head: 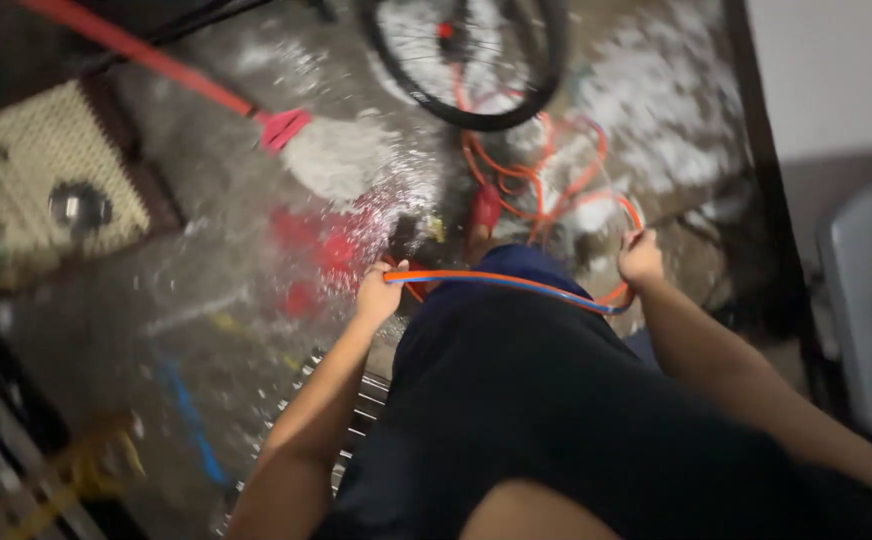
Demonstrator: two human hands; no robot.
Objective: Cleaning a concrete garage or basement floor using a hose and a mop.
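The orange hose (501,282) runs sideways, stretched from the left hand (378,296) to the right hand (640,262). Both sets of fingers are curled tight around it. More hose lies looped just past the right fingers, by the bike wheel (466,60)

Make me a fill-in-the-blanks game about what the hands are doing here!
1. Both hands, the left hand and the right hand, hold an orange ____.
2. Water sprays onto the wet ____ near the left hand.
3. At the top of the picture stands a bicycle ____.
4. The broom at the upper left has a long ____ handle.

Missing words: hose; floor; wheel; red
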